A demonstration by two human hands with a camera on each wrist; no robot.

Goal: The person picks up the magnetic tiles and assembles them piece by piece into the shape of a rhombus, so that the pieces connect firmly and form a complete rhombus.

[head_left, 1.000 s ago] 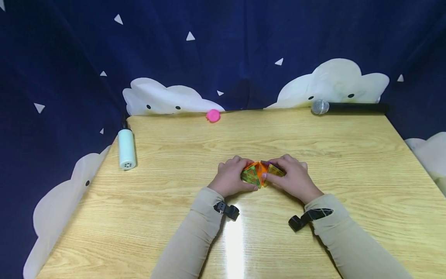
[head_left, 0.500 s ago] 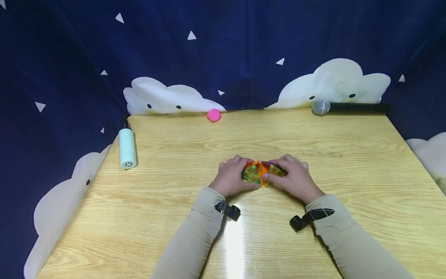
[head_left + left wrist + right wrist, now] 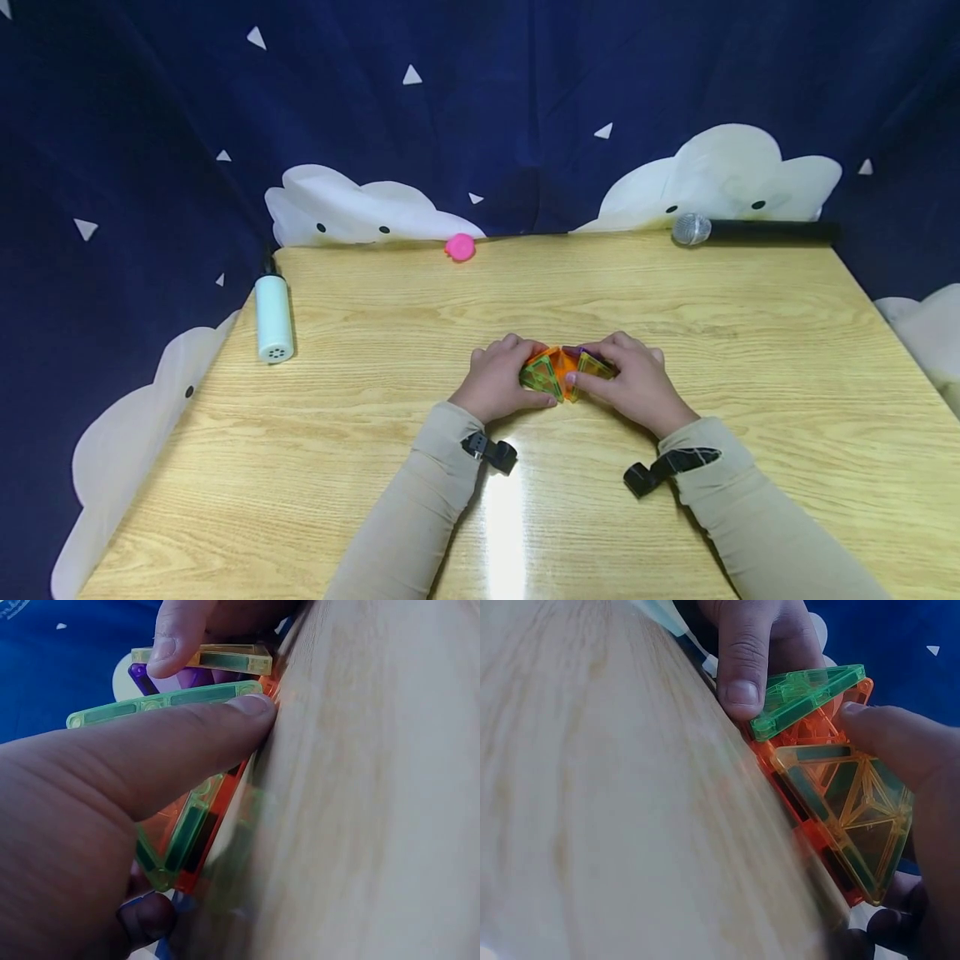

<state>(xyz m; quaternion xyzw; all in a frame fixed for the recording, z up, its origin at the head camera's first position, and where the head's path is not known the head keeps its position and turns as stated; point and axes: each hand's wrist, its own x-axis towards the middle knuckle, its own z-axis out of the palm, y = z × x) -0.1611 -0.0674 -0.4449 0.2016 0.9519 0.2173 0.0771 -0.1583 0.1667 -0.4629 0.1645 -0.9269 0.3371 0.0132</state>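
Between both hands, translucent magnetic tiles stand joined low on the wooden table (image 3: 375, 467). My left hand (image 3: 493, 382) holds the left end, its thumb along a green triangular tile (image 3: 542, 377). My right hand (image 3: 636, 382) holds the right end, where a yellow triangular tile (image 3: 866, 802) leans over orange tiles (image 3: 799, 796). In the head view, the right thumb touches the orange part between the green and yellow tiles. A purple tile (image 3: 142, 680) shows behind the yellow one in the left wrist view. The fingers on the far side are largely hidden.
A pink round object (image 3: 461, 247) lies at the table's back edge. A black microphone (image 3: 765, 232) with a silver head rests at the back right. On the left lies a pale blue cylinder (image 3: 273, 321) with a black end. A dark blue curtain (image 3: 480, 100) hangs behind.
Both hands keep their places on the joined tiles. The whole head view has shifted very slightly; nothing else has visibly moved.
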